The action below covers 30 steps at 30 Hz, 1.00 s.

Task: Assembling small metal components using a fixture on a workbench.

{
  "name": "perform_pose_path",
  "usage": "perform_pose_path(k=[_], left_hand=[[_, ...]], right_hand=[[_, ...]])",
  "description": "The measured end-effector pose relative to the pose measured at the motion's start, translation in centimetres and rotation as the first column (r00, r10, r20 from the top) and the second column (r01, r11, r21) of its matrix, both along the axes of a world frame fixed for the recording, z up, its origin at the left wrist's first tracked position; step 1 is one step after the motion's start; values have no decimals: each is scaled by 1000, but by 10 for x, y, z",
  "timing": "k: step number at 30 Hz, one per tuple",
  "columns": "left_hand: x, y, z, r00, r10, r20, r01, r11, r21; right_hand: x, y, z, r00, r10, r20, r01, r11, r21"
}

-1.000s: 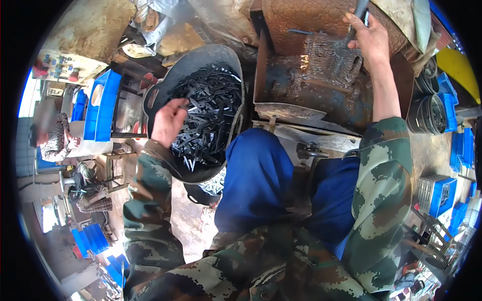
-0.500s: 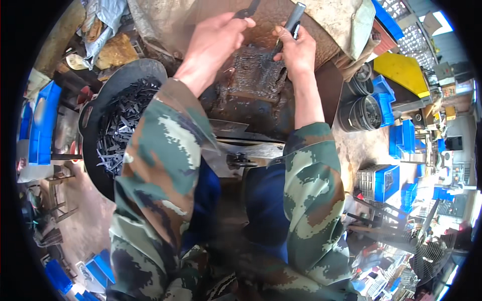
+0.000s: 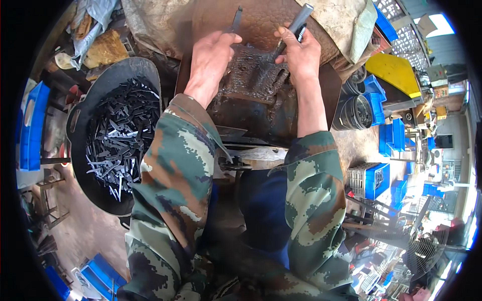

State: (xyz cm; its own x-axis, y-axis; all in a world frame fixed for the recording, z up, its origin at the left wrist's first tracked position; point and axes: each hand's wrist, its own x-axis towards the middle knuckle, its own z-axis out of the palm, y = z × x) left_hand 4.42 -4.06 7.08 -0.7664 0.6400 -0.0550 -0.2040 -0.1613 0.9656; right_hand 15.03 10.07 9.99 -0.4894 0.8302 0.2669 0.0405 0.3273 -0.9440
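My left hand (image 3: 208,62) is closed on a thin dark metal piece (image 3: 237,20), which points up and away beyond the fingertips. In my right hand (image 3: 303,55) is a grey bar-shaped tool (image 3: 300,19), gripped at a slant with its dark lower end near the block. Something black and ridged shows beside the bar; I cannot tell whether it belongs to it. Between and below the hands lies a dark, wet-looking metal block (image 3: 253,75) with a rough top. Both hands are raised at its far side, apart from each other.
A black tub (image 3: 75,150) full of dark metal pieces (image 3: 120,135) stands on the left. Dirty cloth (image 3: 150,25) lies beyond the block. At right are black buckets (image 3: 354,113), blue crates (image 3: 376,180) and a caged fan (image 3: 427,253).
My left hand has drawn back toward me, and its metal piece now points more upright. The right hand keeps its hold on the bar. The whole view has shifted, showing more of the tub.
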Motion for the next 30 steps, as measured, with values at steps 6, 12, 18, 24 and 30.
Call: perform_pose_path(k=[6, 12, 18, 24, 30], left_hand=[[0, -5, -3, 999, -13, 40, 12, 1000, 10], [-2, -8, -1, 999, -12, 31, 12, 1000, 10], [-4, -5, -8, 997, 42, -71, -43, 999, -12], [5, -9, 13, 991, 64, -117, -70, 996, -48], [-1, -12, 13, 984, -8, -178, -11, 994, -108]], right_hand=[[0, -5, -1, 1000, -1, 20, 1, 1000, -4], [1, -10, 4, 998, -18, 58, 19, 1000, -10], [-4, -6, -1, 1000, -21, 10, 21, 1000, -6], [-1, -7, 2, 997, -22, 74, 23, 1000, -14], [29, -27, 7, 999, 19, 47, -14, 994, -108]])
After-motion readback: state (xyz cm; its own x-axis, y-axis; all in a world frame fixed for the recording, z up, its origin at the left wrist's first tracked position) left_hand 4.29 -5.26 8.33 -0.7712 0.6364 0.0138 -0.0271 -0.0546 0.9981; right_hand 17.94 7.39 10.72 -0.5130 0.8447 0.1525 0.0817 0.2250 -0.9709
